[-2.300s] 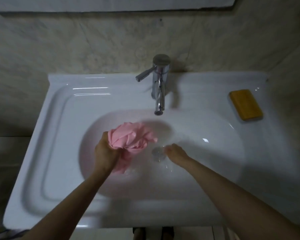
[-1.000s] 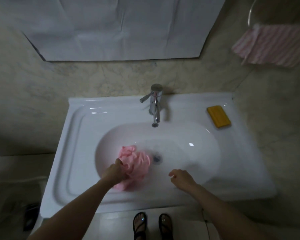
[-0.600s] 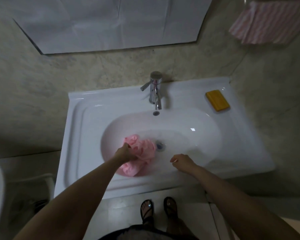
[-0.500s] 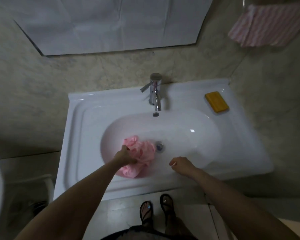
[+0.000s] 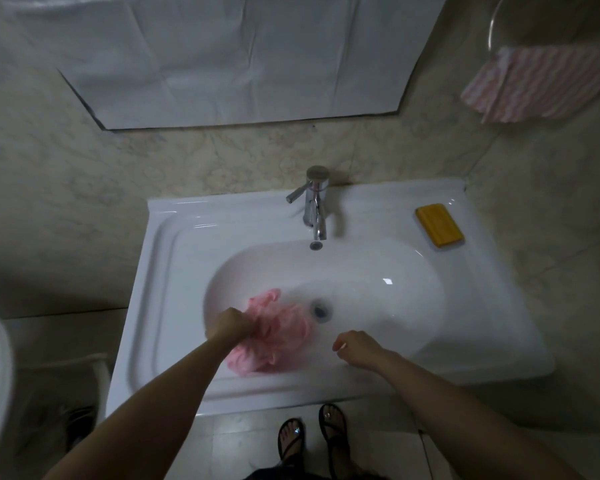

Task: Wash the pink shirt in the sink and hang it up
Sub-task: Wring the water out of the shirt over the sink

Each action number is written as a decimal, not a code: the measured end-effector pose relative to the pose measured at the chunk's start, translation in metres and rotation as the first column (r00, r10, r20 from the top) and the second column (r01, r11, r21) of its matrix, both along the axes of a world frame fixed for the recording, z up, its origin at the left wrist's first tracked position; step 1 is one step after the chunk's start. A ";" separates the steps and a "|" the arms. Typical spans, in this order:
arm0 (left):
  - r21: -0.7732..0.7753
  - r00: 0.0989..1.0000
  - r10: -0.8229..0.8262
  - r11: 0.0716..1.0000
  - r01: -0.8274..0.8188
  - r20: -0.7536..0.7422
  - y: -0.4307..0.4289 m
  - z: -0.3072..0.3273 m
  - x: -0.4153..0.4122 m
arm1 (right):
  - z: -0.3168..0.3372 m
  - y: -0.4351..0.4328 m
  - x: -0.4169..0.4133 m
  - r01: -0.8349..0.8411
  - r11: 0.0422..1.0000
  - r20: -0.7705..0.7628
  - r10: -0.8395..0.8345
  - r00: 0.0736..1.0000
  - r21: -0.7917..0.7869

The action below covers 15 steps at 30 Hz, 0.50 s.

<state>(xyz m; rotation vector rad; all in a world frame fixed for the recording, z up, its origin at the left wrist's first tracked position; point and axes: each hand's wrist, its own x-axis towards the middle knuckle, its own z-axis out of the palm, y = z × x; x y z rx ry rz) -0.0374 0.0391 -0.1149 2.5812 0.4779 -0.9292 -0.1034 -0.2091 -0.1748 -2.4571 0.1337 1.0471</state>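
washing seems over: left hand [image 5: 230,326] grips the bunched pink shirt [image 5: 278,336] in the sink [image 5: 174,271] (right hand [image 5: 355,348] loose, holding nothing), so wringing and hanging come next.

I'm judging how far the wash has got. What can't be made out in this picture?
Head view only:
- Pink shirt: bunched, part hidden under the gripping left hand; blurred, so suds or dirt cannot be told.
- Faucet: dim light; no stream can be made out.
- Sink basin: water level unclear in the blur.
- Striped towel: cut off by the right edge.
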 end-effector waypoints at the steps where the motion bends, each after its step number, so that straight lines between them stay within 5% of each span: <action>1: -0.008 0.996 0.086 0.996 -0.085 0.034 0.001 0.000 0.002 | -0.001 0.001 -0.001 -0.010 1.000 0.000 0.010 1.000 0.002; 15: -0.101 0.868 0.223 0.975 -0.198 0.444 -0.013 0.042 0.055 | -0.006 0.020 0.016 -0.051 0.996 0.015 0.050 0.999 0.077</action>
